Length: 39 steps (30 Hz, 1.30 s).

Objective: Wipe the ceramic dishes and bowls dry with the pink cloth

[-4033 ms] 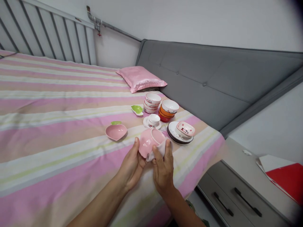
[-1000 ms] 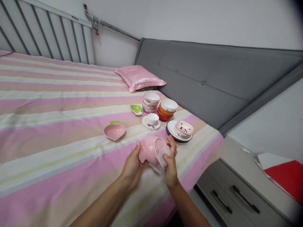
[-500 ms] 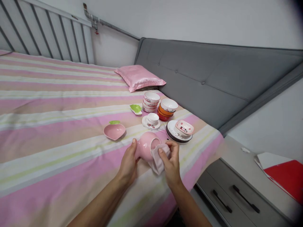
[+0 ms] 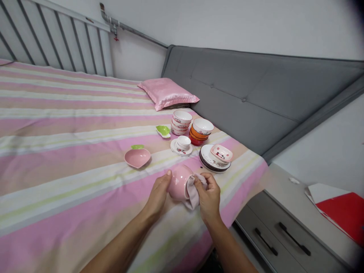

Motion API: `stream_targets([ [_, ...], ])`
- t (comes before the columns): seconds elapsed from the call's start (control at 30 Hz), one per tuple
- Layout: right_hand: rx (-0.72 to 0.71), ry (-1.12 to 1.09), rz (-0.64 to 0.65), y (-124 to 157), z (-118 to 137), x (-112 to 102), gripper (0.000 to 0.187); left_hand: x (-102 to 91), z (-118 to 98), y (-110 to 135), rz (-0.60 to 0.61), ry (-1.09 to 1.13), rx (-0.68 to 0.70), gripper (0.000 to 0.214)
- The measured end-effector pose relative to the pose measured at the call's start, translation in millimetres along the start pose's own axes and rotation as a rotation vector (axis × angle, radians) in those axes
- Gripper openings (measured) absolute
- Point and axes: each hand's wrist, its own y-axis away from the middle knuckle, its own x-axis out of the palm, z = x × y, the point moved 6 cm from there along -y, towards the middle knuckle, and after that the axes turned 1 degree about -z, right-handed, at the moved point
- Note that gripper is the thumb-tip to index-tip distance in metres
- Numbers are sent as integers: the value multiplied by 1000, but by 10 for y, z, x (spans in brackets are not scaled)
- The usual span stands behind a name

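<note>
Your left hand [image 4: 157,195] curls around a pink bowl [image 4: 178,184], which is tipped on its side over the striped bed [image 4: 71,151], near the bed's edge. Your right hand [image 4: 209,197] is closed on a pale cloth [image 4: 192,195] pressed against the bowl's rim. Just beyond stand a stack of plates [image 4: 209,161] topped by a pink dish [image 4: 222,153], saucers [image 4: 178,151] holding a small cup [image 4: 184,141], and two bowl stacks [image 4: 181,122]. A heart-shaped dish [image 4: 138,157] lies to the left. Their printed patterns are too small to read.

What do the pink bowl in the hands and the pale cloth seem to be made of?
Pink bowl: probably glazed ceramic; smooth, rigid, with a soft sheen. Pale cloth: a soft, matte fabric, exact kind unclear; it folds limply against the bowl.
</note>
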Motion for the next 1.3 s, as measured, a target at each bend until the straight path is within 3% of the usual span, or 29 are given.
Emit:
stream_targets([
  [0.27,94,4,45,-13,-41,25,26,-24,-16,-10,32,-141,52,36],
  [0.5,76,13,145,16,-20,99,19,-97,38,-35,-12,-170,62,36],
  [0.63,29,85,215,54,36,160,20,-154,28,-35,-116,-129,79,38],
  [0.8,-4,193,283,79,64,210,24,-275,-16,-31,-338,-25,75,41],
  [1.0,-23,249,200,56,73,139,26,-302,-17,-76,-349,118,41,40],
  [1.3,-83,236,32,-16,100,-3,27,-136,14,-28,-183,43,-49,40],
])
